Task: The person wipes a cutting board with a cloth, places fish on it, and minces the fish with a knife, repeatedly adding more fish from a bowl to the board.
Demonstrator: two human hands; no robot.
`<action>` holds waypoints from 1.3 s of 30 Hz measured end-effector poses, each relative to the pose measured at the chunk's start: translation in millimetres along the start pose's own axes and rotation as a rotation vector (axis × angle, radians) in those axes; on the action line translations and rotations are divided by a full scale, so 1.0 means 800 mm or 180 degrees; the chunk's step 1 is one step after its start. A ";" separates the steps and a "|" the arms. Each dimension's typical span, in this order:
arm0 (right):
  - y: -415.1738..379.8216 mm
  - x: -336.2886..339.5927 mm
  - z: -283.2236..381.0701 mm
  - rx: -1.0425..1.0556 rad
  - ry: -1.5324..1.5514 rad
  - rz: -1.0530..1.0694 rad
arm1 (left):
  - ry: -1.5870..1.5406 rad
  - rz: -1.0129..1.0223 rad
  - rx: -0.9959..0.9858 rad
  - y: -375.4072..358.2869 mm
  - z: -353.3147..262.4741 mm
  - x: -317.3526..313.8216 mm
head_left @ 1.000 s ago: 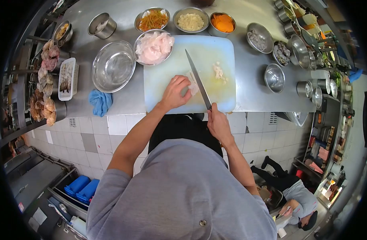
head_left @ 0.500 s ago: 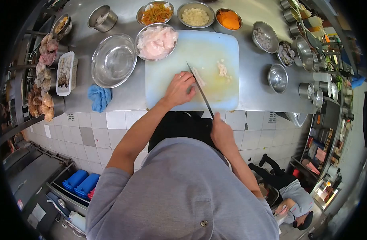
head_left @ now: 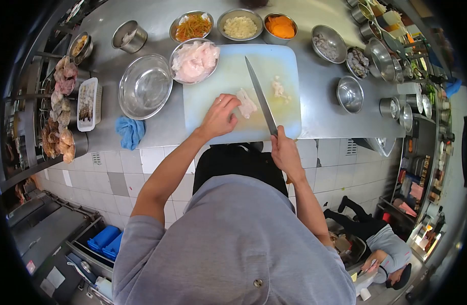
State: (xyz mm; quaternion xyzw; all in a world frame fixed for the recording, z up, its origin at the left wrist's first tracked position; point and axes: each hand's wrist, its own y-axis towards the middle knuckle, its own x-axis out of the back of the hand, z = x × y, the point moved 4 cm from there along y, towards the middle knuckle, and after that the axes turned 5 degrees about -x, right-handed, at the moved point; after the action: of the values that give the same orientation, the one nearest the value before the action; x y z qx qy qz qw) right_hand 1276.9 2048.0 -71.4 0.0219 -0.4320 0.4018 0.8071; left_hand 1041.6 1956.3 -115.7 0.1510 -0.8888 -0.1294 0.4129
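My right hand (head_left: pixel 286 153) is wrapped round the handle of a long kitchen knife (head_left: pixel 262 96). The blade points away from me over a pale cutting board (head_left: pixel 213 91). Left of the blade lies a thin, pale slice of raw meat (head_left: pixel 247 104). My left hand (head_left: pixel 218 117) rests at the slice's left edge, fingers bent and thumb apart, holding nothing. A small heap of cut pale pieces (head_left: pixel 279 89) sits right of the blade. At the board's upper left corner stands a metal bowl of pale raw slices (head_left: pixel 194 60).
Left of the board are a wide metal bowl (head_left: pixel 146 87), a blue cloth (head_left: pixel 129 133) and a white basket (head_left: pixel 89 105). Bowls of shredded vegetables (head_left: pixel 191 26), chopped white bits (head_left: pixel 240 27) and orange slices (head_left: pixel 280 26) line the back. Another person (head_left: pixel 381 244) is behind me at right.
The knife has moved right, away from the slice, its tip now farther up the board. The slice now lies flatter and wider. My left hand has shifted slightly left.
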 end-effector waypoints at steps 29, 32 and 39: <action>-0.075 0.041 -0.023 -0.0036 -0.0443 -0.0090 | -0.0017 -0.0305 0.0430 0.060 -0.032 -0.044; -0.076 0.050 -0.023 -0.0086 -0.0402 -0.0112 | 0.0088 -0.0153 -0.0035 0.062 -0.029 -0.047; -0.073 0.059 -0.036 -0.0247 -0.0364 -0.0129 | -0.0066 -0.0331 0.0827 0.066 -0.025 -0.054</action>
State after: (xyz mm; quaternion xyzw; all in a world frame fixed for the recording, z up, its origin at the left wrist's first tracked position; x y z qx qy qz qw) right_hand 1349.6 2049.2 -37.6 0.0222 -0.4921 0.3663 0.7894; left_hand 1075.1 2019.0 -114.7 0.2476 -0.8933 -0.0360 0.3734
